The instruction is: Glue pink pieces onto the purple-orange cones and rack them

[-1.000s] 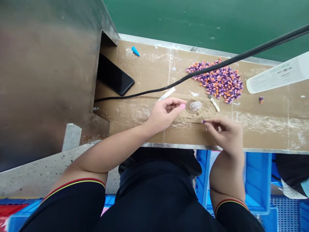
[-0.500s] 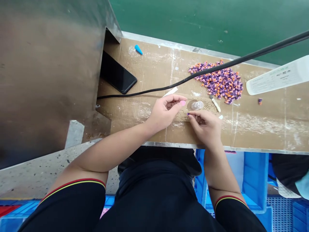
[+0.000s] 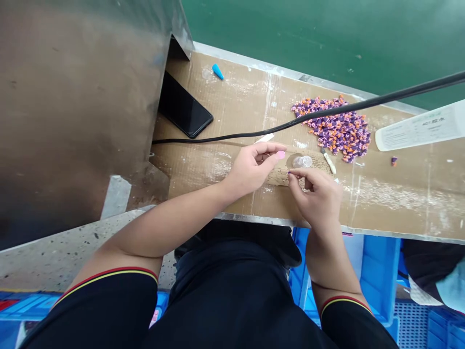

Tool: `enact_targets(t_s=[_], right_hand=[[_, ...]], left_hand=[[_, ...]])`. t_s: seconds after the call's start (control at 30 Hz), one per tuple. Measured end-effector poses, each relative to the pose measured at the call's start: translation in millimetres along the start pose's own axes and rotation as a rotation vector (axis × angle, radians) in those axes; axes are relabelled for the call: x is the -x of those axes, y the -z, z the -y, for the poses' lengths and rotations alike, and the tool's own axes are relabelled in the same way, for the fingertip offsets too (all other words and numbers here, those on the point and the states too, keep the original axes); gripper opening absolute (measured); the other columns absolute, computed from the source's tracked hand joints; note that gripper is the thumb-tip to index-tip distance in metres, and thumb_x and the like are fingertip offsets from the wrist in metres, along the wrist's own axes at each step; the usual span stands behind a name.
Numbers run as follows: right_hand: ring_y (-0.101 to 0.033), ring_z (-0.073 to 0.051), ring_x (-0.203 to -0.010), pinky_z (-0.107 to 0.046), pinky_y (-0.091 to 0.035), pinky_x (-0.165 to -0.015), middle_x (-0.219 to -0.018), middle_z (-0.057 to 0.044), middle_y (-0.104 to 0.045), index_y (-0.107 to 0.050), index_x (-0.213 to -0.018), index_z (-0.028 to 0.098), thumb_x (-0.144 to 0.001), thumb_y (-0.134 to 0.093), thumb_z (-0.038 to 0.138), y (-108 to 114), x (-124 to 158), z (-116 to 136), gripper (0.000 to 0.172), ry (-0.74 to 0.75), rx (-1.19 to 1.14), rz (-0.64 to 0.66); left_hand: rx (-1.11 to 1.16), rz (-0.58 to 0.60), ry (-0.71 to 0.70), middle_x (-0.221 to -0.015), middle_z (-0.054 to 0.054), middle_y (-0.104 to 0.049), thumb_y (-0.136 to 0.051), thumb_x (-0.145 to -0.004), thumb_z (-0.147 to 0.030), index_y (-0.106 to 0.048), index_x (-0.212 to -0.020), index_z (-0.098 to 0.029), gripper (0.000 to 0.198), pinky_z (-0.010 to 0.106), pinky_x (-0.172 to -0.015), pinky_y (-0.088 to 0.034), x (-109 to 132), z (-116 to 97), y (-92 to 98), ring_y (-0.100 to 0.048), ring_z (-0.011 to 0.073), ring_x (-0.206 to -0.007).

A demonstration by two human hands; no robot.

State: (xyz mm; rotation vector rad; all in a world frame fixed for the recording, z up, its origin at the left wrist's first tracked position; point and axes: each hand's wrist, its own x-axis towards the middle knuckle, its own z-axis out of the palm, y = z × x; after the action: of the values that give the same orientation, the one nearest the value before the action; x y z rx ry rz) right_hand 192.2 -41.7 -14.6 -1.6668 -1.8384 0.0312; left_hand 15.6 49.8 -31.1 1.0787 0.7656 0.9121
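Note:
Between thumb and fingers, my left hand (image 3: 250, 167) pinches a small round pink piece (image 3: 280, 155). My right hand (image 3: 317, 194) is closed in a pinch on a tiny purple piece (image 3: 289, 173), mostly covered by the fingertips. Just beyond the right fingers sits a small clear container (image 3: 302, 162) on a speckled tan strip (image 3: 278, 177). A short white stick with a dark tip (image 3: 329, 161) lies to its right. Farther back is a heap of small purple, pink and orange pieces (image 3: 339, 131).
A black cable (image 3: 250, 134) crosses above the cardboard-covered bench (image 3: 392, 203). At the left lie a black phone (image 3: 187, 109) and a blue cap (image 3: 217, 71), beside a metal housing (image 3: 83, 97). A white bottle (image 3: 421, 127) lies at the right. Blue crates (image 3: 379, 271) stand below.
The whole view has shifted slightly, so the bench things appear a little farther right. Both hands keep their pinches; the right fingers now hide more of the purple piece.

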Motion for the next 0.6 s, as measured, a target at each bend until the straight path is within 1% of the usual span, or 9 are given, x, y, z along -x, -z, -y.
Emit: enact_targets(t_s=[0.1,0.17,0.27,0.33,0.4,0.47,0.53,0.6], right_hand=[[-0.063,-0.013,-0.061,-0.028,-0.053,-0.060,-0.085,-0.001,-0.080,-0.081,-0.099,0.024,-0.103,-0.073,0.022,11.3,-13.3,6.5,0.009,-0.015,-0.067,-0.069],[-0.064,-0.013,-0.062,-0.028,-0.053,-0.057,-0.089,-0.001,-0.081,-0.080,-0.100,0.025,-0.103,-0.074,0.023,11.0,-21.3,8.2,0.007,-0.035,-0.147,-0.114],[-0.071,-0.015,-0.069,-0.028,-0.058,-0.059,-0.094,-0.002,-0.081,-0.079,-0.105,0.026,-0.104,-0.075,0.023,-2.0,-25.7,6.9,0.005,-0.053,-0.323,-0.220],[-0.076,-0.016,-0.074,-0.028,-0.062,-0.062,-0.096,-0.001,-0.079,-0.078,-0.112,0.026,-0.105,-0.074,0.022,-14.1,-22.7,5.1,0.009,-0.061,-0.438,-0.304],[-0.079,-0.016,-0.076,-0.028,-0.066,-0.063,-0.097,-0.001,-0.078,-0.077,-0.117,0.027,-0.107,-0.072,0.022,-23.8,-17.0,3.8,0.012,-0.067,-0.514,-0.354],[-0.081,-0.017,-0.078,-0.029,-0.068,-0.063,-0.099,-0.002,-0.078,-0.076,-0.119,0.027,-0.109,-0.070,0.023,-29.0,-11.2,3.1,0.013,-0.063,-0.547,-0.364],[-0.083,-0.019,-0.083,-0.030,-0.069,-0.065,-0.101,-0.002,-0.079,-0.076,-0.119,0.027,-0.109,-0.071,0.023,-30.4,-7.3,2.7,0.012,-0.057,-0.538,-0.356],[-0.083,-0.020,-0.087,-0.032,-0.070,-0.066,-0.101,-0.003,-0.080,-0.076,-0.118,0.028,-0.108,-0.072,0.023,-29.9,-5.6,2.3,0.011,-0.059,-0.502,-0.354]], left_hand=[[0.006,0.014,0.011,-0.100,0.008,-0.083,-0.083,-0.093,-0.031,-0.085,-0.110,-0.017,0.021,0.027,-0.079,-0.062,-0.3,2.0,-0.5,-0.072,0.0137,-0.081],[0.025,0.032,-0.002,-0.103,0.008,-0.083,-0.085,-0.093,-0.033,-0.086,-0.112,-0.017,0.025,0.027,-0.075,-0.062,-0.3,3.1,-0.8,-0.071,0.0131,-0.078],[0.026,0.044,-0.026,-0.101,0.008,-0.083,-0.086,-0.093,-0.037,-0.086,-0.112,-0.017,0.027,0.027,-0.071,-0.062,0.2,3.9,-0.2,-0.070,0.0131,-0.075],[0.018,0.035,-0.052,-0.097,0.008,-0.083,-0.087,-0.093,-0.036,-0.086,-0.110,-0.017,0.025,0.026,-0.070,-0.062,1.1,4.2,0.9,-0.071,0.0129,-0.074],[0.023,0.026,-0.092,-0.095,0.007,-0.083,-0.087,-0.094,-0.034,-0.086,-0.107,-0.017,0.022,0.026,-0.072,-0.065,2.7,4.5,1.9,-0.074,0.0132,-0.075],[0.027,0.024,-0.123,-0.099,0.008,-0.085,-0.085,-0.096,-0.033,-0.086,-0.108,-0.017,0.020,0.027,-0.078,-0.069,5.0,4.6,2.2,-0.080,0.0154,-0.082],[0.017,0.033,-0.142,-0.107,0.010,-0.086,-0.084,-0.098,-0.034,-0.087,-0.111,-0.018,0.021,0.030,-0.088,-0.071,7.5,4.4,1.2,-0.084,0.0186,-0.093],[0.007,0.039,-0.155,-0.112,0.011,-0.087,-0.084,-0.099,-0.037,-0.088,-0.111,-0.019,0.022,0.032,-0.095,-0.072,9.4,4.1,-0.5,-0.085,0.0205,-0.100]])
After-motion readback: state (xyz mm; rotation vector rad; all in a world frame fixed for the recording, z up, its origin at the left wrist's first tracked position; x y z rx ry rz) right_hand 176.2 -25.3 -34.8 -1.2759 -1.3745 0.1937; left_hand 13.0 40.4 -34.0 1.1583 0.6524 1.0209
